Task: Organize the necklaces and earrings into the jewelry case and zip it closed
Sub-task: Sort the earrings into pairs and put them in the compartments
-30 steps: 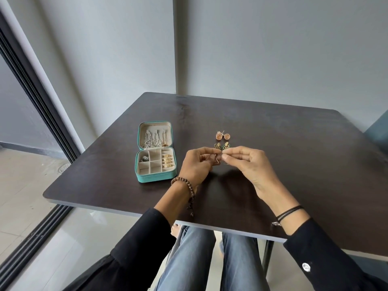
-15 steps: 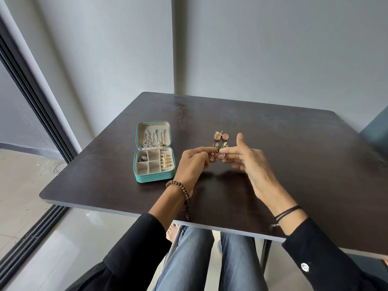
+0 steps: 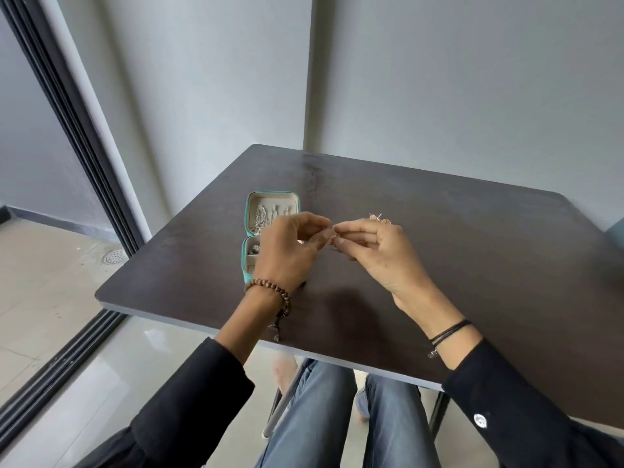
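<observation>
left hand (image 3: 287, 253) and right hand (image 3: 376, 253) both pinching a small earring (image 3: 333, 244); open jewelry case (image 3: 249, 211) at 10 o'clock.

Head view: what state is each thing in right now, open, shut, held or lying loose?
Jewelry case: open, unzipped, lid laid back.
Necklaces: stowed inside the lid.
Small jewelry piece: pinched between both hands, too blurred to identify.
Left hand: fingers curled, pinching the piece.
Right hand: fingers curled, pinching the piece.
Stud earrings: loose on the table, beyond the right hand.
</observation>
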A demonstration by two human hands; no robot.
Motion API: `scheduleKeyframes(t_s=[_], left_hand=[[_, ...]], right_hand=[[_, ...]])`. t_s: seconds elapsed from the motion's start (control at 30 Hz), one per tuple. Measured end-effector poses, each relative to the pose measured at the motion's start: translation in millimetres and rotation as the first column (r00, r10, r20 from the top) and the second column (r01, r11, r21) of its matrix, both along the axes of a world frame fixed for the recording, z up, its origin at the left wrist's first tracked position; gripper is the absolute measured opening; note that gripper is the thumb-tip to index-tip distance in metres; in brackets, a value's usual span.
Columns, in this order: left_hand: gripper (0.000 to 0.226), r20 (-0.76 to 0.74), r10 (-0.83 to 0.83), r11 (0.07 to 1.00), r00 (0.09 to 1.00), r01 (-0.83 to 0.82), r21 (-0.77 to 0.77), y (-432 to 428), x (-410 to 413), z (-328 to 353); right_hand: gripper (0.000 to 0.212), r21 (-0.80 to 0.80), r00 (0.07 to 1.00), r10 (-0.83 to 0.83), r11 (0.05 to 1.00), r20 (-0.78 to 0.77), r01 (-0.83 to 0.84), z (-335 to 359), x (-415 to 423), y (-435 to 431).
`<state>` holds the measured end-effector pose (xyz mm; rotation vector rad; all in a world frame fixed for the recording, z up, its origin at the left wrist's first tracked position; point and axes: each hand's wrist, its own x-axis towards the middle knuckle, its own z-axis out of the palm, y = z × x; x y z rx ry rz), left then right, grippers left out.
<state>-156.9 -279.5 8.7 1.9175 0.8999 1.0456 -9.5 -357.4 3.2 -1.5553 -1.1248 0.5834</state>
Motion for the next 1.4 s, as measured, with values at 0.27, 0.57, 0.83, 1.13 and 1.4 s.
scheduleKeyframes(t_s=[0.27,0.57,0.83,1.13,1.4], left_hand=[[0.012,-0.198,0.195,0.978,0.961,-0.206,-0.038,42,-41,-5],[0.009,-0.318,0.238,0.966,0.918,-0.257,-0.018,49,-50,-14],[0.009,-0.290,0.281,0.958,0.915,-0.283,0.033,49,-45,-10],[0.011,-0.243,0.080,0.996,0.967,-0.066,0.064,20,12,4],[0.023,-0.307,-0.017,1.000,0.951,0.022,0.013,-5,84,-13]], right_hand=[[0.019,-0.049,0.954,0.047,0.998,0.297,-0.034,-1,-42,58],[0.019,-0.129,0.924,0.069,0.991,0.377,-0.021,-12,-49,76],[0.013,-0.066,0.927,0.013,0.998,0.375,0.013,-9,-37,63],[0.010,-0.049,0.936,-0.121,0.988,0.330,0.145,-8,6,22],[0.002,-0.119,0.862,-0.408,0.881,0.301,0.458,-25,67,6]])
